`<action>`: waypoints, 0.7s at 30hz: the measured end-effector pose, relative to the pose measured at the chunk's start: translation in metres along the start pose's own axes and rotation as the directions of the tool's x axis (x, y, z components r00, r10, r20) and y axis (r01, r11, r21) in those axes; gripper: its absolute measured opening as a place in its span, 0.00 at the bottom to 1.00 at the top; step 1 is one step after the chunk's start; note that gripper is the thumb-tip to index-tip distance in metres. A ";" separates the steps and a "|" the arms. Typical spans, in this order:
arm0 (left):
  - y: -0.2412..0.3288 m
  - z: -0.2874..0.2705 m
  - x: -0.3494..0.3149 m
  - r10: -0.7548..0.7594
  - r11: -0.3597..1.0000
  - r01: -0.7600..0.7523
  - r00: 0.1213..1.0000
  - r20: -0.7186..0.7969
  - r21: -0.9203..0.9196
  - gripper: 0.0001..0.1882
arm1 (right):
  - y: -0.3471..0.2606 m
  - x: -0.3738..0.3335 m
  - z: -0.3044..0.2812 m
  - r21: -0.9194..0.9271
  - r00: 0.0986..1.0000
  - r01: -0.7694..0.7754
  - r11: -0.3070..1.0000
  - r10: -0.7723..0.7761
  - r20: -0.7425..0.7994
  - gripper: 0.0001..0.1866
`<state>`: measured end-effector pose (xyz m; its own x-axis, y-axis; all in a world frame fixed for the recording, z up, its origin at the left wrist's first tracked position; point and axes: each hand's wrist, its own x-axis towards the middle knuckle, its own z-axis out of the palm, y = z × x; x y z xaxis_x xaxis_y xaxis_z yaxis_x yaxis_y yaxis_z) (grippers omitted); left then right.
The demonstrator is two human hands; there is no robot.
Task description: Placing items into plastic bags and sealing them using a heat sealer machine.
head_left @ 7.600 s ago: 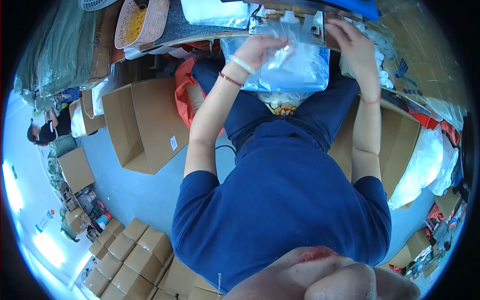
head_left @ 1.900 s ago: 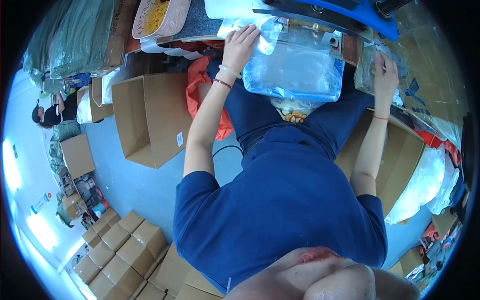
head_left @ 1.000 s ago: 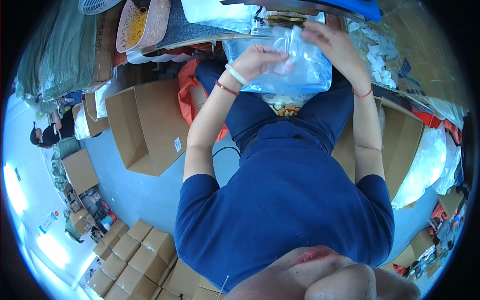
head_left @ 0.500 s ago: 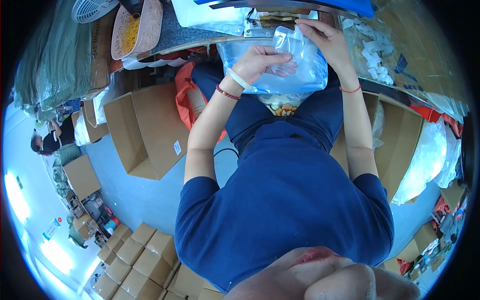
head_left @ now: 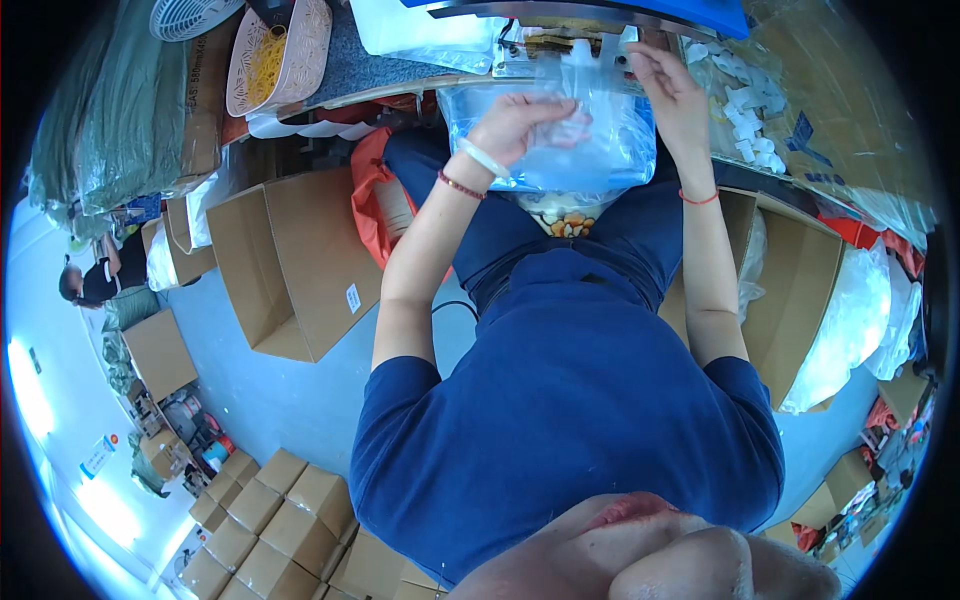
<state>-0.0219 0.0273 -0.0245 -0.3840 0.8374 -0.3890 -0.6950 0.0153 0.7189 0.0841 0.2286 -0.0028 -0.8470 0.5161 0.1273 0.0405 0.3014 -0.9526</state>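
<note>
A clear plastic bag (head_left: pixel 568 95), partly blurred by motion, is pinched between the thumb and fingers of my left hand (head_left: pixel 520 122). At its upper end is a small whitish piece (head_left: pixel 579 52), too blurred to name. My right hand (head_left: pixel 672 88) is just right of the bag, its fingers loosely bent and apart, with nothing visible in them. Both hands are at the table edge before a metal fixture (head_left: pixel 520 62) with brass-coloured parts. Below them, a larger clear bluish plastic bag (head_left: pixel 625 165) lies over my lap.
A pink basket (head_left: pixel 308 60) of yellow rubber bands stands on the table at left, near flat clear bags (head_left: pixel 420 25). White plastic pieces (head_left: pixel 745 110) lie at right. Open cardboard boxes (head_left: pixel 315 260) flank my legs. Stacked cartons (head_left: pixel 280 510) and another person (head_left: pixel 100 275) appear farther off.
My right hand has come away from the bag's upper edge and shifted slightly right. The bag in my left hand has turned, and a whitish piece shows at its upper end.
</note>
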 end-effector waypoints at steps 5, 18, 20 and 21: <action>0.014 -0.010 0.025 0.006 0.994 -0.017 0.995 -0.098 -0.108 0.13 | 0.009 -0.001 -0.036 -0.601 0.830 0.260 0.756 -0.493 -0.262 0.08; 0.046 -0.093 0.000 0.815 -0.357 -0.042 0.474 0.333 0.933 0.22 | 0.066 0.034 -0.071 -0.755 0.929 0.213 0.621 -0.367 -0.039 0.10; 0.033 -0.108 -0.008 0.666 -0.420 -0.079 0.650 0.366 0.904 0.22 | 0.053 0.027 -0.077 -0.657 0.960 0.140 0.741 -0.265 -0.093 0.11; 0.023 -0.110 -0.013 0.663 -0.574 -0.050 0.557 0.500 0.817 0.21 | 0.044 0.022 -0.080 -0.609 0.969 0.055 0.791 -0.190 -0.159 0.13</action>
<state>-0.0995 -0.0439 -0.0665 -0.3705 0.7496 0.5484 0.9151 0.3958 0.0772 0.1097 0.3173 -0.0203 -0.7439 0.5703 0.3484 0.3084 0.7554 -0.5782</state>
